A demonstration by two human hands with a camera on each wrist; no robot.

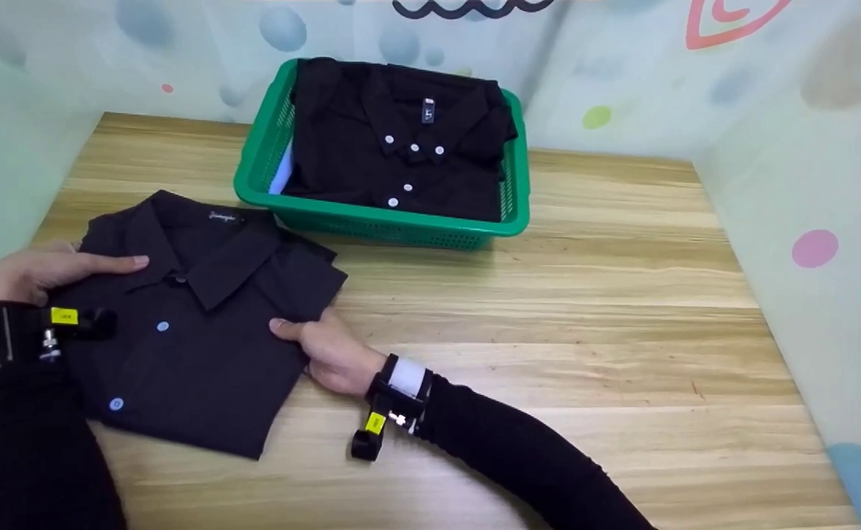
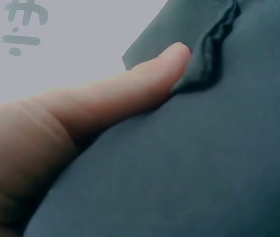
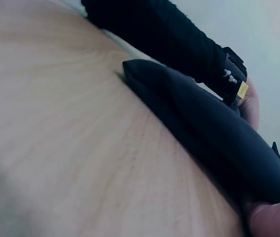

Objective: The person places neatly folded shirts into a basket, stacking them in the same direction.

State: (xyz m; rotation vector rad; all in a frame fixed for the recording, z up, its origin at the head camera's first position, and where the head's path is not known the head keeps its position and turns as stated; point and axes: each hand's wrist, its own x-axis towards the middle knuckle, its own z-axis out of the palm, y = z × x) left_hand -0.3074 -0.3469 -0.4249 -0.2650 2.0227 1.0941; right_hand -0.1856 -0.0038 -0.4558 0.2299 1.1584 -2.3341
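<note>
A folded dark shirt (image 1: pixel 202 361) with a collar and pale buttons is at the left of the table, between my two hands. My left hand (image 1: pixel 48 271) grips its far left edge, thumb lying on top beside the collar. In the left wrist view the thumb (image 2: pixel 130 94) presses on the dark cloth next to the collar's edge. My right hand (image 1: pixel 335 352) holds the shirt's right edge, thumb on top and the other fingers hidden beneath. The right wrist view shows the shirt's edge (image 3: pixel 204 118) close over the wooden surface.
A green plastic basket (image 1: pixel 394 221) stands at the back middle, just beyond the shirt's collar end. In it lies a folded black shirt (image 1: pixel 342 162) with white buttons, and a pale blue cloth (image 1: pixel 282 171) shows at its left. Patterned walls (image 1: pixel 806 184) border the wooden table (image 1: pixel 585 331).
</note>
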